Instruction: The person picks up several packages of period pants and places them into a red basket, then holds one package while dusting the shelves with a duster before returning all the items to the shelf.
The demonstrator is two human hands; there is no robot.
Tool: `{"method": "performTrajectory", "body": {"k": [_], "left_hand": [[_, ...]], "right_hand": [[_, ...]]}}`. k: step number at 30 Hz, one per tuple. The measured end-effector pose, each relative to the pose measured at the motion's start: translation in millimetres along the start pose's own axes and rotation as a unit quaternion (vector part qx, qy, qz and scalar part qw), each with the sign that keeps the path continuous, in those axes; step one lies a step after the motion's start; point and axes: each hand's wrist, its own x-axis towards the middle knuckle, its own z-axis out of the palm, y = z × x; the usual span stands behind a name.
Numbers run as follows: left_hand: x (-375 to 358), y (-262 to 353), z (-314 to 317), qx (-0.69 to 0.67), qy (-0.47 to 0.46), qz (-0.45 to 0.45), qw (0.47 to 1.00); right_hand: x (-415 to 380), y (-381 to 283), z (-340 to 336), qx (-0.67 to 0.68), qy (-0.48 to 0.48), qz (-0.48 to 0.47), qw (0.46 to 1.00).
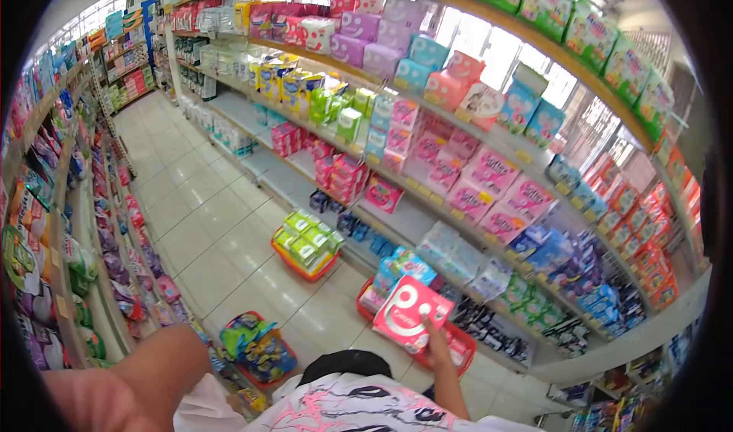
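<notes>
While the fingers (pixel 437 334) of the right hand (pixel 439 346) are closed on the lower edge of a pink pack (pixel 412 312), the pack is held tilted above a red basket (pixel 463 353) on the floor (pixel 221 233). Whether the left hand's fingers are spread cannot be told, since only the left forearm (pixel 145 378) is seen, blurred, at the bottom left. More packs are seen stacked in the red basket, just beside the lowest shelf (pixel 412 222). A second basket (pixel 307 243) with green packs is set farther along the floor, and a third (pixel 258 349) with blue items lies near the opposite shelving (pixel 84 226).
</notes>
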Motion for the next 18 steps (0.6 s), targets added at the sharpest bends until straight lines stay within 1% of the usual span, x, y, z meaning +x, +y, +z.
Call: {"method": "performTrajectory", "body": {"k": [2, 3, 5, 7, 9, 11, 12, 13, 14, 15, 16, 17, 18], "left_hand": [[2.8, -0.2, -4.2, -0.005, 0.01, -0.004, 1.0], [4.6, -1.3, -4.7, -0.007, 0.013, -0.005, 1.0], [8.3, -1.0, -6.5, -0.009, 0.016, 0.001, 1.0], [10.0, 1.3, -7.6, -0.012, 0.015, 0.011, 1.0], [9.9, 1.7, -5.9, -0.02, 0.018, 0.014, 1.0], [10.8, -1.2, -4.3, -0.029, 0.019, 0.007, 0.999], [11.0, -3.2, -4.0, -0.033, 0.018, 0.003, 0.999], [11.2, -5.9, -2.1, -0.037, 0.017, -0.002, 0.999], [12.1, -7.8, 0.2, -0.042, 0.018, -0.008, 0.999], [12.1, -10.7, 2.1, -0.048, 0.021, -0.015, 0.999], [11.5, -13.0, 3.7, -0.052, 0.026, -0.017, 0.998], [9.9, -14.2, 6.4, -0.056, 0.031, -0.02, 0.998], [7.9, -16.5, 8.9, -0.06, 0.038, -0.027, 0.997]], "right_hand": [[-10.9, -10.4, 11.1, -0.011, -0.014, -0.011, 1.0], [-16.4, -8.6, 6.3, -0.009, -0.006, -0.014, 1.0], [-12.1, -5.6, 0.7, -0.02, -0.017, 0.011, 1.0], [-16.9, -13.8, 12.5, -0.012, -0.021, 0.004, 1.0], [-20.3, -16.8, 11.4, -0.006, -0.004, 0.02, 1.0], [-29.9, -32.3, 24.3, 0.031, 0.0, 0.019, 0.999], [-31.2, -38.6, 28.8, 0.037, -0.027, -0.009, 0.999], [-32.6, -49.9, 35.8, 0.027, -0.026, -0.021, 0.999], [-38.0, -63.3, 41.0, 0.029, -0.033, -0.007, 0.999], [-23.1, -62.8, 31.7, 0.011, -0.055, -0.04, 0.998], [-25.2, -76.5, 37.7, -0.012, -0.043, -0.056, 0.997], [-13.5, -78.4, 33.0, -0.002, -0.05, -0.089, 0.995], [-18.9, -92.6, 43.0, -0.002, -0.057, -0.112, 0.992]]}}
